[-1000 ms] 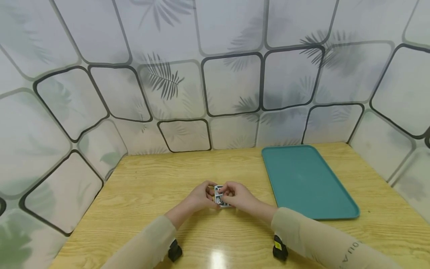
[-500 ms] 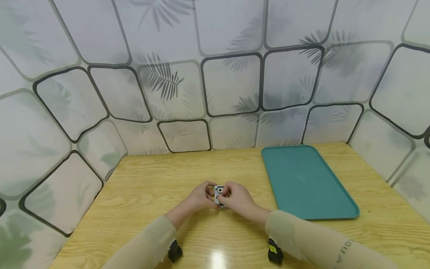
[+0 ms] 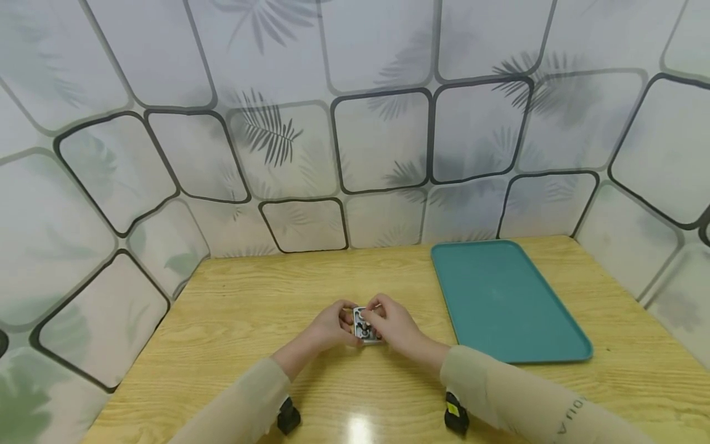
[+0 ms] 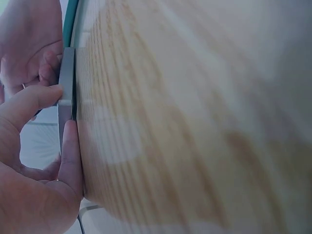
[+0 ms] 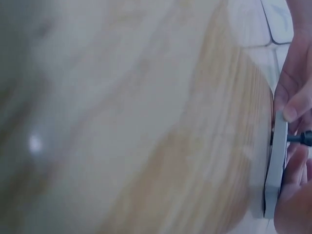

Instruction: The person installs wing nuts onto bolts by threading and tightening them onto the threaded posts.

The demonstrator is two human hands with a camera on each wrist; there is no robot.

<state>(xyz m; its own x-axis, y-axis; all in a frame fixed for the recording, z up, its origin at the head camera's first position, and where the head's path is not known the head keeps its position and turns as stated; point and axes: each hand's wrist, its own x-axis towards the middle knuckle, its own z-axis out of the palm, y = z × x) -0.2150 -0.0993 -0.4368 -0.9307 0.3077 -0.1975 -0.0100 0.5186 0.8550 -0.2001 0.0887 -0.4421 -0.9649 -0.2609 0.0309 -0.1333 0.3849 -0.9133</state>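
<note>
My left hand point(image 3: 334, 325) pinching the left edge of a small grey plate point(image 5: 276, 168), my right hand point(image 3: 392, 325), fingers bent, over the plate's right side, its hold unclear

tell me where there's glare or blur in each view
Head view: mostly clear, white glare on the table near the bottom edge; left wrist view: pale sheen across it, softening rightward; right wrist view: small bright spot at left, heavy blur around it.
</note>
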